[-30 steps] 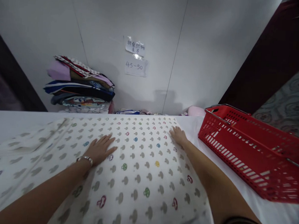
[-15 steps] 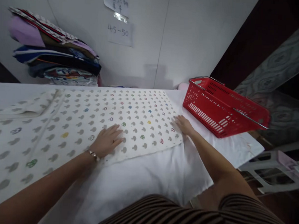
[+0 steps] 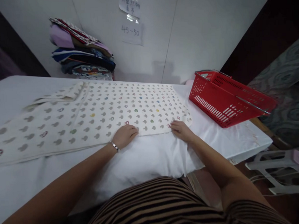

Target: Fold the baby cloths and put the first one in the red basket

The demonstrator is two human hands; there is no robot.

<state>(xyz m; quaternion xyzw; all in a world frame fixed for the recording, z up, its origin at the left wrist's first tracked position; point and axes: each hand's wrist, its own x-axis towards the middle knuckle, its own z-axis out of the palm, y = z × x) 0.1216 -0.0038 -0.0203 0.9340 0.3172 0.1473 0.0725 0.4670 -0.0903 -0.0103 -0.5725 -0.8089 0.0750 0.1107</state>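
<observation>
A white cloth (image 3: 120, 104) printed with grey mushroom shapes and a few coloured ones lies spread over the table. Its left end has a corner folded back on itself. At the near edge of this cloth, my left hand (image 3: 125, 136), with a bracelet at the wrist, has its fingers closed on the hem. Farther right along the same edge, my right hand (image 3: 182, 130) pinches the cloth close to its right near corner. Both thumbs are partly hidden.
A red plastic basket (image 3: 213, 99) with metal handles stands on the right of the white-covered table (image 3: 30, 86). Folded fabrics (image 3: 84, 59) are piled at the back left against the wall. Paper signs (image 3: 130, 31) hang there. A white plastic stool (image 3: 275, 168) is at the lower right.
Both hands have drawn back to the near edge of the cloth; earlier they lay flatter, the left on top of it and the right by its right side. The view has shifted left.
</observation>
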